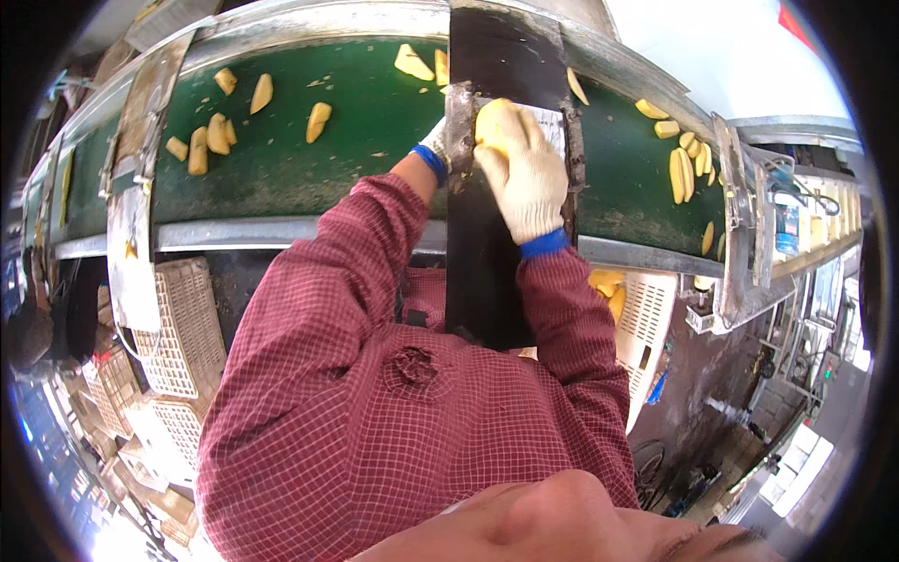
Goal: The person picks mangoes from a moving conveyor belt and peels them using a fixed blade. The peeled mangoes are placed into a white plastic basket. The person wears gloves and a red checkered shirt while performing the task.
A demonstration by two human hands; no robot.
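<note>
My right hand (528, 172), in a cream knitted glove with a blue cuff, is closed over a peeled yellow root vegetable (494, 126). It presses this against a pale plate with dark marks (551, 126), set in a dark board (491, 60) that spans the conveyor. My left hand (439, 140), gloved the same way, reaches to the board's left edge. Its fingers are hidden behind the board, so I cannot see what they hold. Cut yellow pieces (413, 63) lie on the green belt (281, 168) just left of the board.
More cut pieces (681, 168) lie on the belt at right. Metal crosspieces (133, 154) bridge it on both sides. Along the near side runs a metal rail (281, 235). Below right, a white plastic crate (642, 323) stands beside yellow vegetables (609, 286); stacked crates (168, 330) stand below left.
</note>
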